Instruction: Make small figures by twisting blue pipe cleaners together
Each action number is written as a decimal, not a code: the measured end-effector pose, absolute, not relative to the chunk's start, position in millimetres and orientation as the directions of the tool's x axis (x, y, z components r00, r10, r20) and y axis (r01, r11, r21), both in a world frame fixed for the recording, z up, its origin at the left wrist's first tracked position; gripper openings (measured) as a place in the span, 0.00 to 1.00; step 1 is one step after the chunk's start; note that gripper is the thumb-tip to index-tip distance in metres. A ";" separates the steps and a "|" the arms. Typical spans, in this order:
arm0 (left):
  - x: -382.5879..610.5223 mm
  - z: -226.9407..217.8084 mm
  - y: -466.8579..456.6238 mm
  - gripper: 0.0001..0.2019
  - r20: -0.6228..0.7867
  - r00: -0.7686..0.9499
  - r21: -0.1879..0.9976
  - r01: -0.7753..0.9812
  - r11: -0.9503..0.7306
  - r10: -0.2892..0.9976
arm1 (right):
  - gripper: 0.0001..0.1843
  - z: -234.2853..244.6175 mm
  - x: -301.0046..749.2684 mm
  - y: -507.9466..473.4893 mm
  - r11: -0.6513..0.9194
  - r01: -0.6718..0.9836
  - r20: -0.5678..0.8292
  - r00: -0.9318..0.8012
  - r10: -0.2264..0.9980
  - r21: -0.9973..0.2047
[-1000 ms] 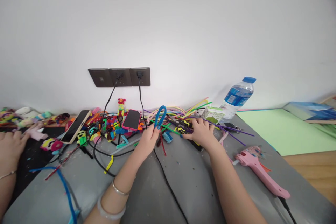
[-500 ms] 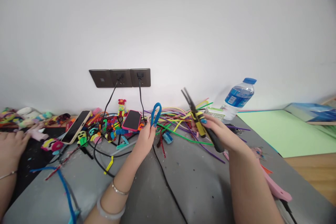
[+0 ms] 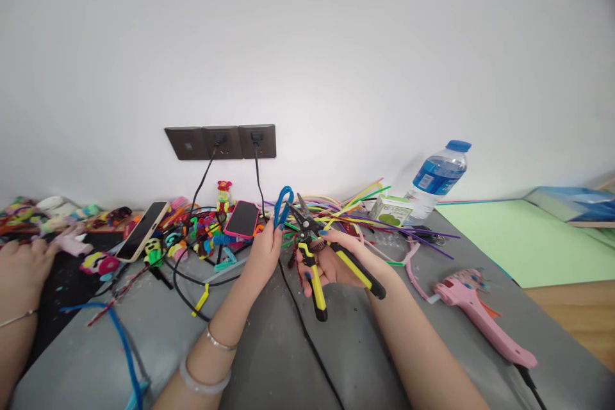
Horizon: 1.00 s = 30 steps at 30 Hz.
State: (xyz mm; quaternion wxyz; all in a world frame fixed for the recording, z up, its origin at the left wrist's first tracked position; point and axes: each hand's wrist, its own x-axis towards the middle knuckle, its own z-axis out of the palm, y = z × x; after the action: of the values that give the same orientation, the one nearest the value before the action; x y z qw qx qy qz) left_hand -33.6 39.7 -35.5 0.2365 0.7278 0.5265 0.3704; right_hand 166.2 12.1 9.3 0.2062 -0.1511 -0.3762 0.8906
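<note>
My left hand (image 3: pixel 266 255) pinches a blue pipe cleaner (image 3: pixel 283 205) bent into an upright loop, just in front of a pink-cased phone (image 3: pixel 241 218). My right hand (image 3: pixel 336 261) grips yellow-and-black pliers (image 3: pixel 314 256) with the handles spread and the jaws pointing up at the blue loop, almost touching it. A heap of coloured pipe cleaners (image 3: pixel 346 211) lies on the grey table (image 3: pixel 269 359) right behind both hands.
Another person's hand (image 3: pixel 24 266) rests at the far left. A pink glue gun (image 3: pixel 475 311) lies at right, a water bottle (image 3: pixel 437 180) and a small green carton (image 3: pixel 390 210) stand behind. Black cables run from wall sockets (image 3: pixel 221 141); a second phone (image 3: pixel 141 229) lies left.
My right hand picked the pliers up from the pile, raised them, then brought them left to the blue loop with the handles now spread. My left hand stayed in place.
</note>
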 end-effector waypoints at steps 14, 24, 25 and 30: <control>-28.7 -32.6 35.5 0.22 0.197 0.256 0.359 0.880 -0.312 0.947 | 0.20 13.6 172.0 14.1 -0.575 -0.296 -0.177 -0.759 0.626 -0.763; -31.7 -29.4 37.5 0.23 0.243 0.237 0.311 0.900 -0.307 0.941 | 0.17 9.2 161.0 8.0 -0.492 -0.270 -0.247 -0.613 0.750 -0.828; -31.6 -28.9 37.7 0.22 0.243 0.230 0.315 0.900 -0.301 0.942 | 0.17 8.7 158.0 7.9 -0.474 -0.269 -0.246 -0.590 0.769 -0.838; -31.5 -24.8 38.0 0.22 0.211 0.227 0.294 0.913 -0.283 0.951 | 0.18 6.8 144.3 6.9 -0.415 -0.243 -0.270 -0.466 0.843 -0.877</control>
State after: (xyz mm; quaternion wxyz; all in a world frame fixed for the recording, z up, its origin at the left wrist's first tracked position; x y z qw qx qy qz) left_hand -31.5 38.0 -24.8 0.0535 0.7813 0.5964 0.1761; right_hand 144.3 6.9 6.8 0.3597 -0.3712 -0.4039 0.7548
